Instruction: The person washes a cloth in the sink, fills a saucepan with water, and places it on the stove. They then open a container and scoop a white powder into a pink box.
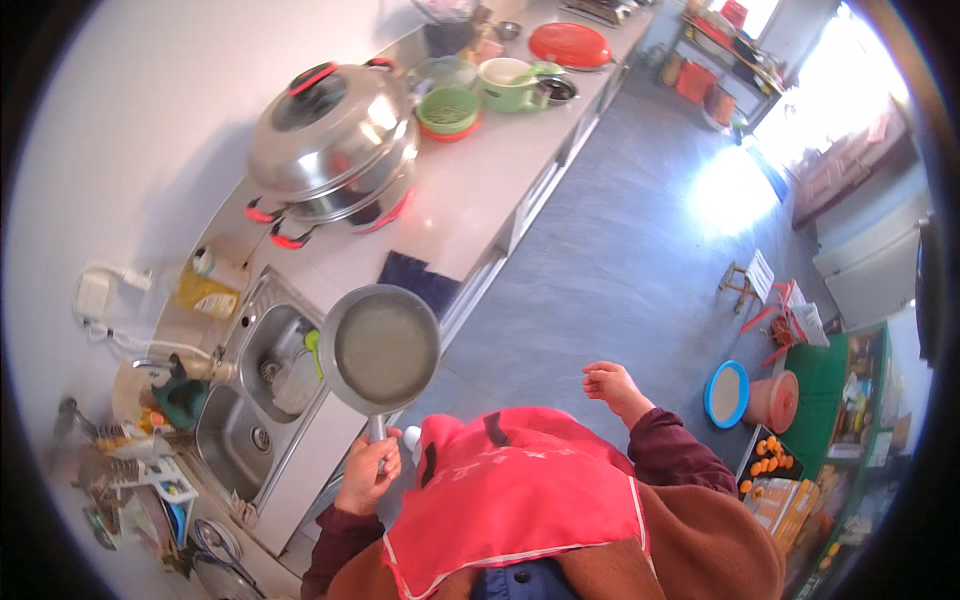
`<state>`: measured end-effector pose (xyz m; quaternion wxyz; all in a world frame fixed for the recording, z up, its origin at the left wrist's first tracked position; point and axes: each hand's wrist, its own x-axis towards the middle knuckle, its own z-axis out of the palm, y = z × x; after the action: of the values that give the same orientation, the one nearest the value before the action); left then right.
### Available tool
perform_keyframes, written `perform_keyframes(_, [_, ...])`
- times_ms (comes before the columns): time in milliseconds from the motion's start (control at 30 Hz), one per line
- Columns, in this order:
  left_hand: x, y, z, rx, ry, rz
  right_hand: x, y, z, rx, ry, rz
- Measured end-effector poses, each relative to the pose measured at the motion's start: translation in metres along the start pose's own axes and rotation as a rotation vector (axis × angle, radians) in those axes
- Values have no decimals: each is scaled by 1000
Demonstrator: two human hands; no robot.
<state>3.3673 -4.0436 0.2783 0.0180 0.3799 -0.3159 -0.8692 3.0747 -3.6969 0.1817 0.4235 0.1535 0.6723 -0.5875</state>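
Note:
My left hand (367, 469) is closed around the handle of a grey frying pan (386, 346). The pan is held out over the front edge of the counter, beside the sink. Its inner base looks greenish grey; whether any liquid lies in it I cannot tell. Out over the floor, my right hand (611, 384) holds nothing, its fingers loosely bent. Behind the pan, a double-bowl steel sink (251, 442) holds a bright green-handled utensil (312, 352) and a pale, translucent item (296, 386). A dark folded cloth (420, 277) lies on the counter, partly hidden by the pan.
On the counter (465, 195) stand a large steel steamer (330, 142), a green basket (448, 110), a light green pot (510, 82) and a red lid (570, 45). A tap (195, 367) rises behind the sink. Across the floor are a blue-rimmed basin (726, 394) and a small stool (750, 279).

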Motion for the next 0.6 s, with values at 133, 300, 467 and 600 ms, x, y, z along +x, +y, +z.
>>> perform_keyframes(133, [51,5,84,136,-117,-114,3,5,-77,171,83,-19])
perform_keyframes(300, [128,15,182,251,-288,-206,32,-23,-125,292,131,-50])
perform_keyframes(467, [207,31,281,334,-396,-293,69,-80,-173,348,174,-101])
perform_keyframes(600, [279,41,363,416,-443,-376,88,-94,-234,488,303,-123])
